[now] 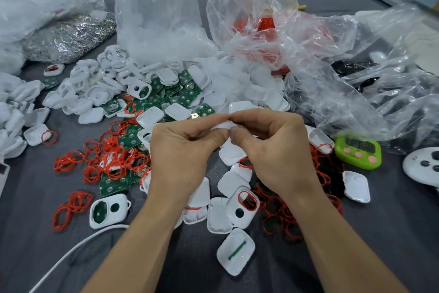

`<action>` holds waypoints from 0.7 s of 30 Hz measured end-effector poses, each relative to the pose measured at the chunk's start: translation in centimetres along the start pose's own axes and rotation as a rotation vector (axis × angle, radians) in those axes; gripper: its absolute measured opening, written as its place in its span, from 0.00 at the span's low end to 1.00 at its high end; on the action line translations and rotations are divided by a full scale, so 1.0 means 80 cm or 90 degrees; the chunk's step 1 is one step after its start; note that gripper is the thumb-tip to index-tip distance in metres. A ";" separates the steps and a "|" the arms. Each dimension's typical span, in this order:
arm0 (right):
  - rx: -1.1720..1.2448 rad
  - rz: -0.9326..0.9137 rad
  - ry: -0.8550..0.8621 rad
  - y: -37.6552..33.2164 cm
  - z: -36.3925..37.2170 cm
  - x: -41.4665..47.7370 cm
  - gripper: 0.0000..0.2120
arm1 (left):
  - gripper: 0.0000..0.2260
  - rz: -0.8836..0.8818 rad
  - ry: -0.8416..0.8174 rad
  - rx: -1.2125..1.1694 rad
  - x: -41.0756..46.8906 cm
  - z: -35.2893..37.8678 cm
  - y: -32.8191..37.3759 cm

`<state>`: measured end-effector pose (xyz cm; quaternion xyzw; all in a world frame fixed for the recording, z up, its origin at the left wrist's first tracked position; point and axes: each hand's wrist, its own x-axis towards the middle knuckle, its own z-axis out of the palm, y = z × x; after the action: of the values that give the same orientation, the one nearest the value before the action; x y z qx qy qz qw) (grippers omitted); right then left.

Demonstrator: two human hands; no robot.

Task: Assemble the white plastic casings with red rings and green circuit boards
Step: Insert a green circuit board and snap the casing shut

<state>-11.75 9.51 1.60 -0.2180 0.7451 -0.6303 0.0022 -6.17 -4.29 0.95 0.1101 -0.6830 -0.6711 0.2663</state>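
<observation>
Both hands, left (180, 147) & right (268, 143), pinch white casing (222, 125).

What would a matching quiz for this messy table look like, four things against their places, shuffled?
Things:
1 green timer
2 silver pile
3 casing with green strip
4 casing being assembled

Places:
A far left
B pinched in the fingers of left hand and right hand
C right of both hands
D nearest, between the forearms

Pairs: 1-C, 2-A, 3-D, 4-B.
</observation>
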 end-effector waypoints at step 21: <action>0.231 0.162 0.039 0.000 0.012 0.005 0.09 | 0.13 -0.094 0.028 -0.072 0.002 0.001 0.007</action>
<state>-11.86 8.50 1.52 -0.0989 0.6406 -0.7551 0.0984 -6.23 -4.28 1.50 0.1592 -0.6282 -0.7238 0.2368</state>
